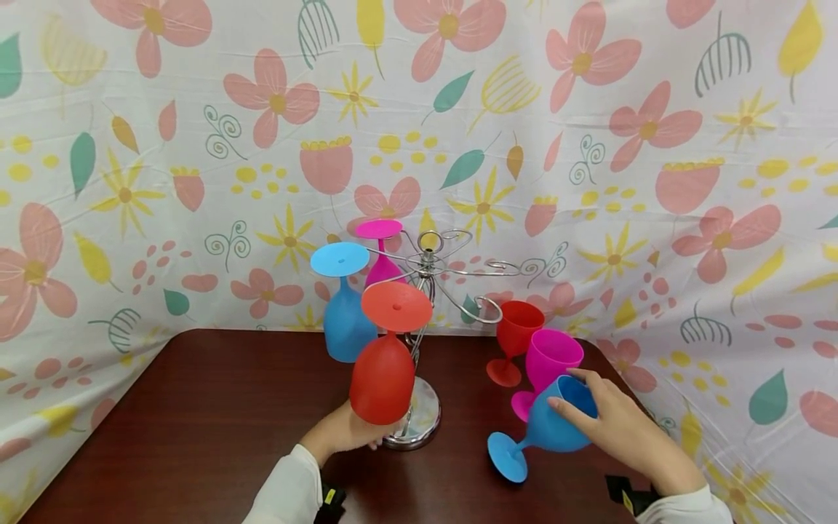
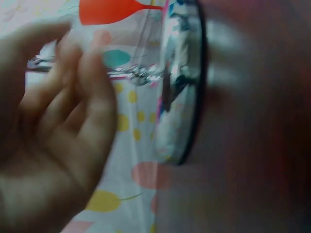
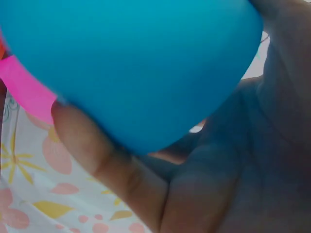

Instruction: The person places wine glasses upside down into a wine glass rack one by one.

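Observation:
My right hand point(image 1: 625, 426) holds a blue plastic goblet point(image 1: 556, 422) by its bowl, tilted with the foot to the lower left. In the right wrist view its bowl point(image 3: 141, 68) lies between thumb and fingers. My left hand point(image 1: 343, 434) is low by a chrome goblet stand point(image 1: 419, 429), partly hidden by a hanging red goblet point(image 1: 384, 378). Loosely bent fingers point(image 2: 92, 82) show before the stand's stem in the left wrist view. Also upside down on the stand hang a blue goblet point(image 1: 347, 320) and a pink goblet point(image 1: 376, 255).
Upright on the right of the dark table point(image 1: 216, 407) stand a red goblet point(image 1: 520, 327) and a pink goblet point(image 1: 550, 356), the pink one overlapped by the held goblet. Bare wire loops point(image 1: 487, 309) stick out on the stand's right. A flowered curtain point(image 1: 419, 109) closes off the back.

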Available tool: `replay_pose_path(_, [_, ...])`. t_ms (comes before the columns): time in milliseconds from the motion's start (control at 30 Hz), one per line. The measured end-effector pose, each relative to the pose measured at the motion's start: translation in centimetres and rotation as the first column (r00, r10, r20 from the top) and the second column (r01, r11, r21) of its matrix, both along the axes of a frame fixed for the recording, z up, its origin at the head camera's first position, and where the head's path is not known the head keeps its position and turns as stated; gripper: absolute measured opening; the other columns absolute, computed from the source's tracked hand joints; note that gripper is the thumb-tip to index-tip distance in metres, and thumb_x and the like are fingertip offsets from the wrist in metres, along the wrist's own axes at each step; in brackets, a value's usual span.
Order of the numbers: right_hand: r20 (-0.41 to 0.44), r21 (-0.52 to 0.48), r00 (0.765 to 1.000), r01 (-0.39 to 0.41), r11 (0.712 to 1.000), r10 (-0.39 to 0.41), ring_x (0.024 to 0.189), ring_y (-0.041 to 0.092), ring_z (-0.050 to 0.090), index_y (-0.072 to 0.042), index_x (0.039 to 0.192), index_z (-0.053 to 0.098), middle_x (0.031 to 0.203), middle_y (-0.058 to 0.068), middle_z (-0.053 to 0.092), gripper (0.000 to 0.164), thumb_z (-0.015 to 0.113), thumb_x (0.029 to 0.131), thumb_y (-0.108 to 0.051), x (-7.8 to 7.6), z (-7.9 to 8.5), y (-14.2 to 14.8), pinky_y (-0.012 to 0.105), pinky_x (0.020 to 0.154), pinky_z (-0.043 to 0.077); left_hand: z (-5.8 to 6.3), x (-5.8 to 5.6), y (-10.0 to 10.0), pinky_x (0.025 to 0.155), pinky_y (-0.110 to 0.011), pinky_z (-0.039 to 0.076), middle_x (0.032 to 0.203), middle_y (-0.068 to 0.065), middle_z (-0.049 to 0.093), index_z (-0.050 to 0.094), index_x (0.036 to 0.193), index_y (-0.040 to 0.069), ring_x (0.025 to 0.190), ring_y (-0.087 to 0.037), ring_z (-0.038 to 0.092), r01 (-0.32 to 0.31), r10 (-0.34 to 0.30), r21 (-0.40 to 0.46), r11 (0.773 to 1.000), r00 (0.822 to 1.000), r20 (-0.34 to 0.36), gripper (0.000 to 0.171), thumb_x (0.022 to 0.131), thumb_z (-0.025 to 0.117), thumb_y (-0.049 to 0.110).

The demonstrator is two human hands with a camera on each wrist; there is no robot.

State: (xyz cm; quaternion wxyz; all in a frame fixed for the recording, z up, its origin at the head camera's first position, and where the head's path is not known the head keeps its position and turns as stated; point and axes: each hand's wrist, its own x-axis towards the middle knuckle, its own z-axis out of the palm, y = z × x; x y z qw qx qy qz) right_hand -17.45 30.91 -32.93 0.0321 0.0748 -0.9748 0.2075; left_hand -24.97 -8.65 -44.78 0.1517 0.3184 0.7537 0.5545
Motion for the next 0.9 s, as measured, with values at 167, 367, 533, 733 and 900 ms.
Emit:
replay_pose_path(167, [-0.053, -0.066, 0.996, -0.080, 0.995, 0.077, 0.119, 0.044, 0.052, 0.000, 0.147, 0.039, 0.137, 0.026, 0.051, 0.068, 0.058, 0.100, -0.045, 0.3, -0.4, 0.0, 0.064, 0.091, 0.048, 0.2, 0.8, 0.2, 0.070, -0.029, 0.058, 0.092, -0.007, 0.070, 0.067, 0.110, 0.005, 0.078, -0.016, 0.069, 0.273, -0.241, -0.162, 0.948, 0.951, 0.196, 0.021, 0.099, 0.064, 0.021])
replay_pose_path(367, [-0.029, -0.147, 0.991, -0.131, 0.980, 0.129, 0.117, 0.037, 0.054, -0.012, 0.148, 0.040, 0.135, 0.018, 0.053, 0.053, 0.051, 0.105, -0.040, 0.6, -0.4, 0.1, 0.058, 0.090, 0.049, -0.3, 1.4, 2.0, 0.087, -0.026, 0.052, 0.116, -0.002, 0.066, 0.050, 0.141, 0.005, 0.102, -0.010, 0.066, 0.379, -0.333, -0.125, 0.917, 0.899, 0.285, 0.051, 0.099, 0.063, 0.030])
replay_pose_path(533, [0.009, -0.208, 0.989, -0.143, 0.968, 0.148, 0.116, 0.035, 0.053, -0.015, 0.149, 0.037, 0.134, 0.017, 0.051, 0.049, 0.047, 0.107, -0.037, 0.6, -0.6, 0.0, 0.054, 0.087, 0.050, -0.9, 2.2, 3.8, 0.097, -0.028, 0.049, 0.140, -0.005, 0.051, 0.030, 0.155, 0.014, 0.125, -0.013, 0.056, 0.369, -0.364, 0.039, 0.929, 0.887, 0.285, 0.066, 0.099, 0.060, 0.032])
replay_pose_path(733, [0.036, -0.260, 0.989, -0.131, 0.957, 0.145, 0.117, 0.036, 0.051, -0.015, 0.149, 0.034, 0.136, 0.017, 0.047, 0.048, 0.043, 0.108, -0.037, 0.6, -0.9, -0.1, 0.054, 0.088, 0.049, -1.3, 2.9, 5.6, 0.099, -0.036, 0.049, 0.139, -0.007, 0.047, 0.023, 0.157, 0.019, 0.127, -0.023, 0.056, 0.307, -0.372, 0.258, 0.916, 0.890, 0.263, 0.068, 0.100, 0.058, 0.031])
replay_pose_path(900, [0.072, -0.285, 0.988, -0.113, 0.952, 0.139, 0.120, 0.040, 0.048, -0.013, 0.149, 0.030, 0.141, 0.021, 0.042, 0.050, 0.041, 0.108, -0.039, 0.4, -1.1, -0.3, 0.058, 0.090, 0.047, -1.3, 3.3, 6.6, 0.097, -0.041, 0.051, 0.131, -0.011, 0.051, 0.027, 0.155, 0.019, 0.119, -0.030, 0.060, 0.189, -0.295, 0.351, 0.917, 0.914, 0.279, 0.066, 0.100, 0.061, 0.026])
